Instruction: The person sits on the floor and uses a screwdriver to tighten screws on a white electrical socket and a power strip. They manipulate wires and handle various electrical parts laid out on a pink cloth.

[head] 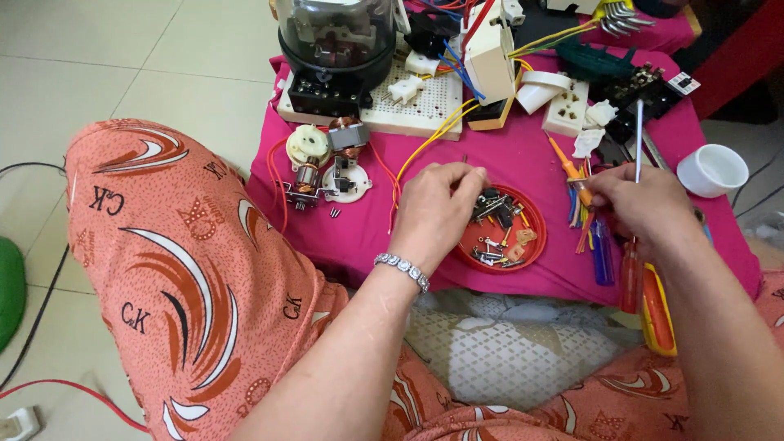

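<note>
We see one red lid of screws at six o'clock; our left hand pinches one small screw, our right hand grips one screwdriver upright.

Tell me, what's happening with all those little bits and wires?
A person sits at a low table under a pink cloth. The left hand pinches a tiny metal part above a red lid of screws and small pieces. The right hand holds a thin screwdriver upright. Small motor parts, sockets and wires lie around.
</note>
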